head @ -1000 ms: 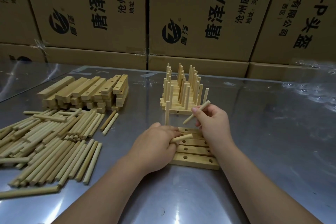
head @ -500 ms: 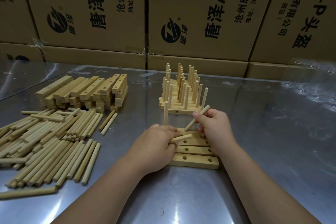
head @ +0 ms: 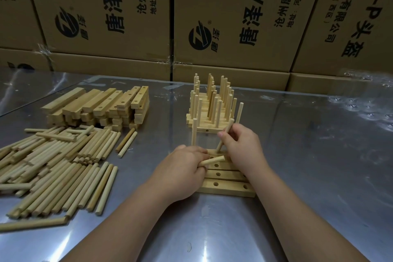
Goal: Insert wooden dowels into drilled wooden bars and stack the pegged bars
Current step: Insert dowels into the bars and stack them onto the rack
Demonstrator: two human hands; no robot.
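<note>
Several drilled wooden bars (head: 227,187) lie side by side on the metal table in front of me. One dowel (head: 194,133) stands upright in the far bar's left hole. My right hand (head: 242,147) pinches a tilted dowel (head: 223,137) whose lower end touches the far bar near its middle hole. My left hand (head: 180,168) rests on the bars' left ends and grips a spare dowel (head: 211,160) that sticks out to the right. Behind stands a stack of pegged bars (head: 210,112) full of upright dowels.
A heap of loose dowels (head: 53,166) covers the table at left, with a pile of undrilled-looking and drilled bars (head: 97,108) behind it. Cardboard boxes (head: 212,17) wall off the table's far edge. Bare metal table (head: 319,155) stretches to the right.
My right hand has lowered its dowel and turned it more upright, bringing the lower end down onto the far bar. My left hand has stayed put with its spare dowel.
</note>
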